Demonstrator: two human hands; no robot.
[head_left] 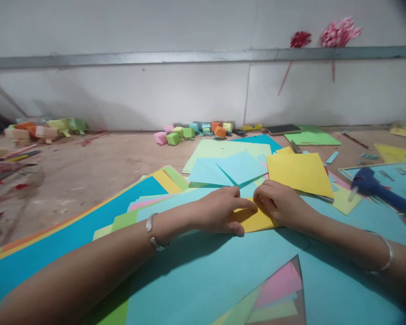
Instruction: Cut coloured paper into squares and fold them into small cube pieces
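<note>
A small folded sheet of yellow paper (pixel 257 220) lies on a large light-blue sheet (pixel 189 271), between my two hands. My left hand (pixel 223 210) has its index finger across the left part of the yellow paper and its thumb at the near edge, holding it down. The curled fingers of my right hand (pixel 280 203) press together on the right part of the same paper. Parts of the folded paper are hidden under the fingers. Just beyond the right hand rests a stack of yellow squares (pixel 299 174); cut light-blue pieces (pixel 228 167) lie beyond the left hand.
A blue glue gun (pixel 385 189) lies at the right. Small paper cubes (pixel 189 132) and a phone (pixel 284 130) stand along the wall. More folded paper pieces (pixel 47 130) are at the back left. Paper flowers (pixel 340 34) hang on the metal rail (pixel 176 58).
</note>
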